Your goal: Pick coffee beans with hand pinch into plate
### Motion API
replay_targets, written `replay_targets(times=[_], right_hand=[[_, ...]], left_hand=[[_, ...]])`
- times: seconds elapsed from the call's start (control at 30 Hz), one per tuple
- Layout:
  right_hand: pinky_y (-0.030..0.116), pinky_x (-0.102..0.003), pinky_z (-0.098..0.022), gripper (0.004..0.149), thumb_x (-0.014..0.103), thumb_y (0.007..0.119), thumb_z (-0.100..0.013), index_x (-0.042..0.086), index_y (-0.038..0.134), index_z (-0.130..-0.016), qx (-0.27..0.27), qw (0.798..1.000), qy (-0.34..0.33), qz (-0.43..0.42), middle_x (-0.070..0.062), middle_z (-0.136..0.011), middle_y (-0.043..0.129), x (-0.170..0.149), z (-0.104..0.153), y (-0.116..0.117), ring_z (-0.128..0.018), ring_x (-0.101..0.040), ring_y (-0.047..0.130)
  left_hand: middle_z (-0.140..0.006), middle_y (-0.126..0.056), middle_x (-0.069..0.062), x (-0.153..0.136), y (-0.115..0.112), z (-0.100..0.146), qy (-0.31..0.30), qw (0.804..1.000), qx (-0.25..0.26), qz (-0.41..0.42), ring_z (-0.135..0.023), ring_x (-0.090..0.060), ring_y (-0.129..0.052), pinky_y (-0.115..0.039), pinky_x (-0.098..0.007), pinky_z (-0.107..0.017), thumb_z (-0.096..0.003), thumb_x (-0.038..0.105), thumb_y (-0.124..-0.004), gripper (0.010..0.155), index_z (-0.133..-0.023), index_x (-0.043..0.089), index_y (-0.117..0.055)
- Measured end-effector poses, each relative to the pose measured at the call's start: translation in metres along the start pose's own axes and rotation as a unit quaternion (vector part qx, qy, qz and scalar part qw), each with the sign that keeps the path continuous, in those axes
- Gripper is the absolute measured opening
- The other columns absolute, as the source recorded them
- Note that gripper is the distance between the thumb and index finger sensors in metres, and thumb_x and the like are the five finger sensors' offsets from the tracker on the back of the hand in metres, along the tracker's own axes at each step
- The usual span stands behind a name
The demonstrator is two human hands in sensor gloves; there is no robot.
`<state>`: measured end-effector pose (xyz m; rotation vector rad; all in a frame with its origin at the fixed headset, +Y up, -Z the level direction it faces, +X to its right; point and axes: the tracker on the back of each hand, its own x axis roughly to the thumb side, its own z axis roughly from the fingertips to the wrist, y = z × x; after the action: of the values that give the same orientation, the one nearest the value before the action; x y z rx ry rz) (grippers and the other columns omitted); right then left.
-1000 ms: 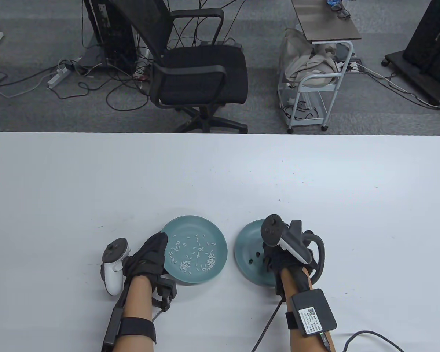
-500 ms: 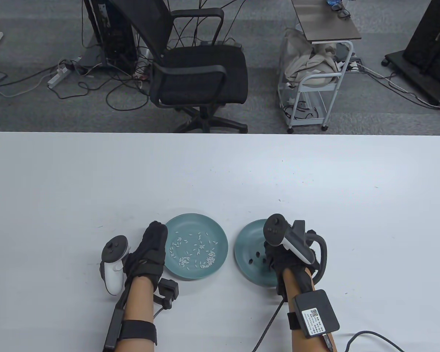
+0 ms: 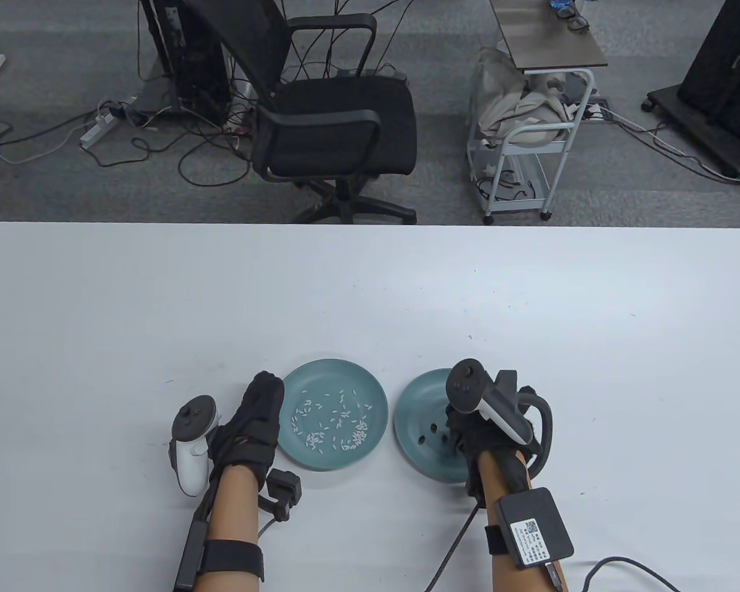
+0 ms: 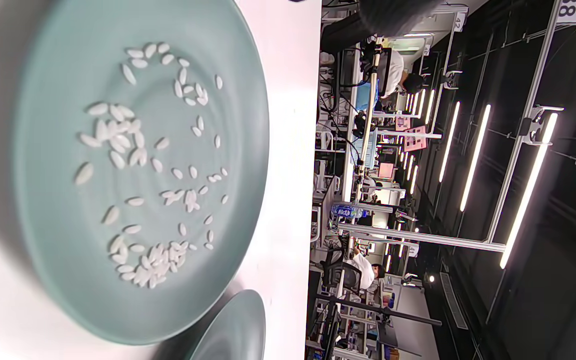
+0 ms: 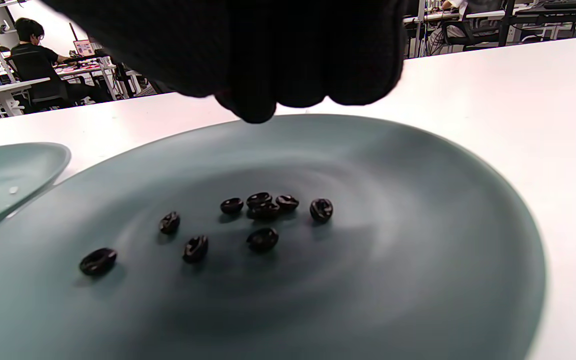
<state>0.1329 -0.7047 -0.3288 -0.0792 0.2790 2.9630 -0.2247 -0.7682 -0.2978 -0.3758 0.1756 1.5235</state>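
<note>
A teal plate (image 3: 417, 399) at the right holds several dark coffee beans (image 3: 434, 427); the right wrist view shows them (image 5: 263, 210) loose on its bottom (image 5: 418, 225). My right hand (image 3: 465, 435) hovers over this plate. Its gloved fingers (image 5: 258, 95) are bunched together just above the beans, and I cannot see a bean between them. A second teal plate (image 3: 346, 375) at the left holds many white grains (image 3: 336, 422), which also show in the left wrist view (image 4: 138, 150). My left hand (image 3: 266, 388) lies with its fingers stretched out along that plate's left rim.
The two plates stand side by side near the table's front edge, a small gap apart. The second plate's edge (image 4: 233, 325) shows in the left wrist view. An office chair (image 3: 336, 123) and a white cart (image 3: 530, 148) stand beyond the table's far edge.
My left hand has slid off the left plate's rim to its left side, and that plate has shifted slightly away and to the right. My right hand has barely moved.
</note>
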Motion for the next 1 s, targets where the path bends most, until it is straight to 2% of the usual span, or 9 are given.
replay_targets(times=[0.33, 0.53, 0.63, 0.77, 0.9, 0.97, 1.0], right_hand=[[0.040, -0.079, -0.068, 0.043, 0.037, 0.074, -0.053, 0.019, 0.078, -0.091, 0.001, 1.000, -0.001, -0.007, -0.010, -0.098, 0.070, -0.002, 0.000, -0.002, -0.084, -0.039, 0.075], [0.041, -0.078, -0.069, 0.045, 0.040, 0.072, -0.054, 0.018, 0.076, -0.094, -0.023, 0.998, -0.034, -0.055, -0.013, -0.104, 0.065, -0.003, 0.007, -0.025, -0.090, -0.042, 0.072], [0.043, -0.078, -0.068, 0.049, 0.044, 0.071, -0.054, 0.018, 0.075, -0.095, -0.032, 0.994, -0.058, -0.082, -0.014, -0.106, 0.064, -0.001, 0.015, -0.038, -0.092, -0.043, 0.071], [0.044, -0.077, -0.068, 0.051, 0.046, 0.070, -0.054, 0.018, 0.074, -0.096, -0.044, 0.991, -0.091, -0.087, -0.015, -0.106, 0.064, 0.009, 0.030, -0.050, -0.092, -0.044, 0.070], [0.042, -0.078, -0.068, 0.058, 0.051, 0.068, -0.054, 0.018, 0.069, -0.101, -0.050, 0.996, -0.079, -0.003, -0.016, -0.111, 0.058, 0.011, 0.049, -0.056, -0.098, -0.047, 0.065], [0.042, -0.078, -0.069, 0.063, 0.053, 0.068, -0.054, 0.017, 0.063, -0.106, -0.053, 0.996, -0.070, 0.013, -0.017, -0.115, 0.053, 0.007, 0.055, -0.055, -0.102, -0.049, 0.061], [0.039, -0.079, -0.068, 0.070, 0.055, 0.067, -0.054, 0.017, 0.055, -0.111, -0.051, 0.997, -0.063, 0.011, -0.018, -0.117, 0.047, 0.003, 0.057, -0.052, -0.105, -0.051, 0.055]], left_hand=[[-0.126, -0.009, -0.026, 0.000, 0.001, 0.001, 0.003, 1.000, 0.015, -0.010, -0.115, -0.053, -0.014, -0.031, -0.065, -0.078, -0.0697, 0.052, -0.053, 0.074, -0.123, 0.014, -0.019], [-0.126, -0.005, -0.027, 0.017, -0.003, 0.003, -0.032, 0.998, 0.002, -0.059, -0.115, -0.057, -0.014, -0.029, -0.074, -0.073, -0.0687, 0.059, -0.053, 0.078, -0.124, 0.016, -0.018], [-0.127, -0.014, -0.027, 0.035, -0.010, 0.010, -0.074, 0.994, 0.005, -0.085, -0.116, -0.055, -0.019, -0.029, -0.078, -0.071, -0.0678, 0.061, -0.054, 0.080, -0.124, 0.017, -0.020], [-0.126, -0.028, -0.025, 0.057, -0.021, 0.025, -0.119, 0.973, 0.023, -0.195, -0.117, -0.054, -0.029, -0.031, -0.080, -0.069, -0.0661, 0.065, -0.055, 0.079, -0.123, 0.016, -0.031], [-0.124, -0.037, -0.024, 0.071, -0.036, 0.038, -0.154, 0.939, 0.055, -0.303, -0.116, -0.053, -0.038, -0.033, -0.080, -0.069, -0.0645, 0.065, -0.057, 0.077, -0.121, 0.014, -0.042], [-0.127, -0.030, -0.025, 0.076, -0.048, 0.044, -0.163, 0.914, 0.060, -0.367, -0.118, -0.054, -0.031, -0.031, -0.081, -0.069, -0.0637, 0.066, -0.057, 0.078, -0.122, 0.016, -0.042], [-0.129, -0.022, -0.024, 0.078, -0.054, 0.047, -0.166, 0.898, 0.062, -0.403, -0.118, -0.054, -0.026, -0.029, -0.081, -0.069, -0.0631, 0.067, -0.056, 0.080, -0.124, 0.019, -0.037]])
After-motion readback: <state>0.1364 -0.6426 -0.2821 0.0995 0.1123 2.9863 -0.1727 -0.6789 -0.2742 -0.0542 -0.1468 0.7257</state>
